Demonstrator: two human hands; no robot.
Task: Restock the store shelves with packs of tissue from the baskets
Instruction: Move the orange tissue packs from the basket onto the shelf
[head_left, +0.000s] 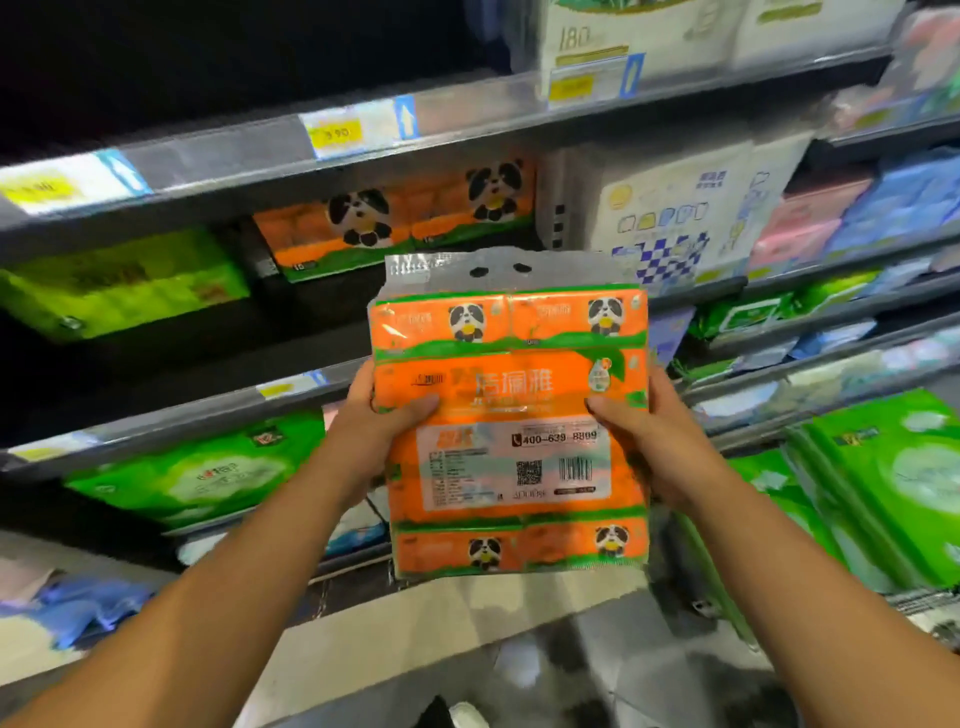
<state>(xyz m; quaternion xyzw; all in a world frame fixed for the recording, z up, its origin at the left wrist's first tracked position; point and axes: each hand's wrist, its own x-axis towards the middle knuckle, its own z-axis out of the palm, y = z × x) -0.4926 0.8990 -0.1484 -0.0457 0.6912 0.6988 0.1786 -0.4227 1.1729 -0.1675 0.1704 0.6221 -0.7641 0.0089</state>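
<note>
Store aisle, blurred throughout, with grey metal shelves (234, 171) slanting up from 9 o'clock toward 2 o'clock. Along the upper shelf edge, yellow price tags (335, 134) with blue arrows. At 11 o'clock, on the middle shelf, two orange panda packs (395, 223) side by side; at 9 o'clock, beside them, a lime-green pack (119, 280). At 1 o'clock, a white pack (670, 218) with a blue checker pattern; farther toward 3 o'clock, pink packs (800, 228) and blue packs (909, 197). At 8 o'clock, a green pack (192, 473) on a lower shelf; at 4 o'clock, more green packs (883, 483) standing on edge. At 6 o'clock, grey floor (613, 649).

Dead centre, held upright in the air in front of the shelves: the pack of tissue (511, 384), orange and green with pandas, clear handle flap on top, barcode label facing the camera. Clamped on its 9 o'clock edge, the left grip (374, 431), thumb across the front, fingers hidden behind. Clamped on its 3 o'clock edge the same way, the right grip (660, 447), thumb on the front. Bare forearms (208, 597) reaching in from 7 and 5 o'clock.
</note>
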